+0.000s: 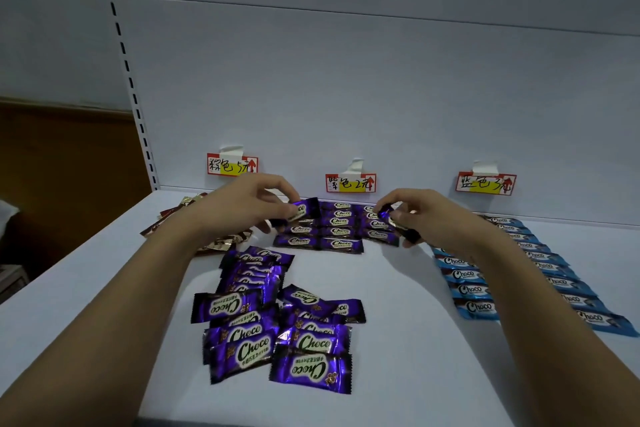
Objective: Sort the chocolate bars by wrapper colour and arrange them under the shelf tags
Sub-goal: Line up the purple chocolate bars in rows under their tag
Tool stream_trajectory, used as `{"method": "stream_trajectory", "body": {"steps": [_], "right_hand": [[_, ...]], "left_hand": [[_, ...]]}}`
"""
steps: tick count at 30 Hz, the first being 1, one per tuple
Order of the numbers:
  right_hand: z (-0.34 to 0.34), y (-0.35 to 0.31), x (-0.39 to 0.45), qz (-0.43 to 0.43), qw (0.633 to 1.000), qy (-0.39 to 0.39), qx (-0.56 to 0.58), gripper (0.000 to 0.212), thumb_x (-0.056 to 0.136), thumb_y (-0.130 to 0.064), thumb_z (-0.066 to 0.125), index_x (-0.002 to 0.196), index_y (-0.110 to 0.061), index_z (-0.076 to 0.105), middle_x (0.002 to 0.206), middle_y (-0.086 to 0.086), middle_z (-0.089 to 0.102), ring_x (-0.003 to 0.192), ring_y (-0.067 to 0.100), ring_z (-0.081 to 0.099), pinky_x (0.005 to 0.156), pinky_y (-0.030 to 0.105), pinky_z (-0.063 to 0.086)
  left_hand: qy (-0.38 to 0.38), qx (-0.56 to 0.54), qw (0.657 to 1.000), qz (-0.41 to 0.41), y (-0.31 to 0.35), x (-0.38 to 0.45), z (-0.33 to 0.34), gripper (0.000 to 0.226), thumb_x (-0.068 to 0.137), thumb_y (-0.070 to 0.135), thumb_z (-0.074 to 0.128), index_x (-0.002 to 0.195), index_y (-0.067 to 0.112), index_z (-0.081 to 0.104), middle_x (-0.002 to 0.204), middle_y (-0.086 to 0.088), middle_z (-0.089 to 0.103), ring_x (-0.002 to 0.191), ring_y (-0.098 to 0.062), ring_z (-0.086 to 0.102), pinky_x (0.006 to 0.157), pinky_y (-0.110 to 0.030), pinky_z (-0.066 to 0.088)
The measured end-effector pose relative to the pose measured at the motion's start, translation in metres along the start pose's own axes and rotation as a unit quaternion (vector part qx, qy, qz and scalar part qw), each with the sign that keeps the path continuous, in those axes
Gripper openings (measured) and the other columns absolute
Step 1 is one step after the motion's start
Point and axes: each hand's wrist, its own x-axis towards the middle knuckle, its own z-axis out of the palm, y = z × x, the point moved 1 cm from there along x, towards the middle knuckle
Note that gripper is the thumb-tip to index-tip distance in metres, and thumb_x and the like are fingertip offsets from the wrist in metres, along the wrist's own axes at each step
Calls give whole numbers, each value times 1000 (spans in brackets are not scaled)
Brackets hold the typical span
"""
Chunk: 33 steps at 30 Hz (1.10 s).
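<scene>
Closest to the person, a loose pile of purple chocolate bars (277, 333) lies on the white shelf (398, 340), some on top of others and turned different ways, each with "Choco" on the wrapper. A smaller heap of purple bars (254, 267) sits just behind that pile. To the right, blue chocolate bars (467, 288) lie in two neat rows that run away toward the back wall. Both bare arms reach forward over the shelf. Farther back, in the middle, purple bars in tidy rows (341, 229) lie flat and side by side. The left hand (249, 199) is curled around one purple bar (299, 210), pinching it with fingers and thumb just above the left end of those rows. The right hand (420, 213) pinches another purple bar (398, 224) above the right end of the rows, and this bar is tilted. On the far left, partly hidden behind the left arm, brown and gold chocolate bars (221, 243) lie near the edge of the shelf. At the very back, three paper shelf tags are taped to the white wall: a left tag (232, 165) above the brown bars, a middle tag (350, 183) above the purple rows, and a right tag (485, 184) above the blue bars. Each tag has handwriting, a yellow patch and a red arrow.
</scene>
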Motion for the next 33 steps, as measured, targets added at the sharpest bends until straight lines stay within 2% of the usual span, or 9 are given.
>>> {"method": "stream_trajectory", "body": {"steps": [3, 5, 7, 12, 16, 19, 21, 28, 33], "right_hand": [[5, 1, 1, 17, 999, -27, -18, 16, 97, -14, 57, 103, -27, 64, 97, 2, 67, 72, 11, 67, 56, 14, 51], [9, 2, 4, 25, 998, -37, -43, 10, 92, -16, 66, 96, -24, 66, 95, 0, 71, 84, 16, 68, 72, 28, 57], [12, 1, 5, 22, 997, -41, -63, 7, 88, -16, 70, 92, -21, 69, 94, 2, 73, 94, 23, 68, 87, 39, 54], [18, 3, 7, 1, 995, -35, -98, 13, 86, -20, 73, 81, -32, 73, 88, -9, 71, 87, 13, 65, 68, 21, 51], [23, 7, 12, -27, 990, -9, -136, 20, 84, -20, 75, 75, -38, 71, 87, -13, 68, 82, 5, 61, 68, 19, 45], [26, 7, 15, -40, 987, 4, -156, 24, 83, -20, 76, 70, -39, 70, 82, -16, 66, 72, 1, 57, 59, 13, 39], [27, 7, 16, -40, 985, 4, -167, 25, 84, -20, 75, 69, -39, 68, 83, -18, 63, 74, 1, 57, 55, 10, 38], [38, -3, 14, -89, 986, 18, -142, 5, 82, -32, 75, 79, -34, 72, 84, -21, 63, 73, -9, 57, 53, 6, 38], [49, -7, 12, -120, 979, -7, -167, 12, 80, -27, 77, 91, -30, 75, 85, -20, 63, 73, -18, 52, 60, 2, 39]], "left_hand": [[-8, -5, 1000, -20, -5, 1, -1, 10, 89, 20, 68, 99, 21, 69, 87, -2, 75, 76, -16, 71, 62, -16, 53], [-32, 11, 999, -32, -8, 1, -2, 11, 88, 18, 69, 99, 20, 70, 88, -3, 74, 80, -19, 71, 64, -18, 54], [-58, 49, 996, -39, -9, -1, -4, 11, 87, 20, 70, 98, 22, 72, 88, 0, 75, 82, -14, 70, 67, -20, 53], [-91, 71, 991, -64, -12, -4, -10, 12, 86, 21, 72, 97, 24, 74, 87, 1, 75, 80, -9, 69, 73, -27, 54], [-114, 77, 988, -74, -11, -5, -10, 11, 85, 21, 72, 95, 26, 74, 88, 3, 76, 84, -6, 69, 73, -25, 50], [-129, 72, 986, -83, -11, -6, -10, 11, 84, 22, 73, 93, 27, 75, 89, 2, 76, 87, -9, 70, 81, -30, 52], [-135, 67, 985, -84, -11, -7, -11, 11, 83, 22, 74, 93, 27, 75, 90, 0, 76, 88, -11, 69, 84, -32, 52], [-89, 46, 992, -72, -16, -3, -13, 11, 84, 12, 73, 92, 20, 75, 84, -1, 75, 69, -5, 68, 64, -21, 52], [-114, 70, 987, -87, -20, -3, -13, 12, 84, 17, 74, 93, 24, 75, 87, 2, 76, 83, -7, 71, 70, -19, 52]]}}
